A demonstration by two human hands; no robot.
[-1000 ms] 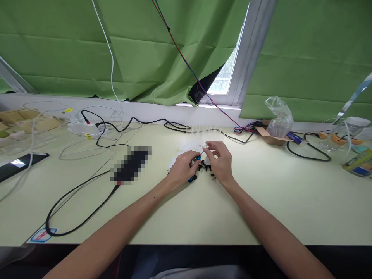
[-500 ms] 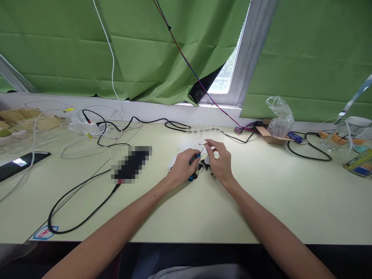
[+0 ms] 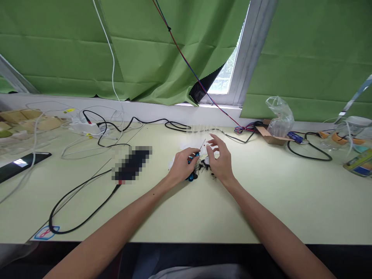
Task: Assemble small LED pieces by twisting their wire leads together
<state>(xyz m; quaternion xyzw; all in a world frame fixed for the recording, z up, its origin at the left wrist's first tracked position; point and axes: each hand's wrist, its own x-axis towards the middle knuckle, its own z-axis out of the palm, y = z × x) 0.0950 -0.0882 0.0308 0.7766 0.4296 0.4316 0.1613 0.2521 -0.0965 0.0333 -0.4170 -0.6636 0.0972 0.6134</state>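
Note:
My left hand [image 3: 183, 162] pinches a small blue electronic component [image 3: 197, 154] whose thin wire leads point up and to the right. Close beside it, my right hand [image 3: 220, 157] has its thumb and fingers apart, with nothing visibly gripped. A tiny reddish piece [image 3: 204, 145] shows near its fingertips; whether they touch it I cannot tell. Under and between both hands lies a pile of loose black components with leads [image 3: 203, 166]. Another blue component [image 3: 191, 178] lies below my left hand. Clear plastic holders [image 3: 200, 131] stand just beyond, partly hidden by my fingers.
A pixelated dark device [image 3: 132, 164] with a black cable [image 3: 78, 182] lies left on the table [image 3: 174, 217]. Farther left are a phone [image 3: 26, 164] and a white power strip [image 3: 84, 127]. A cardboard box [image 3: 271, 135] holding a plastic bag stands back right, near a clear jar [image 3: 356, 130].
My right fingers have spread away from the component's leads, the index finger lifting. My left hand keeps the blue component, its leads now more exposed and tilted more upright.

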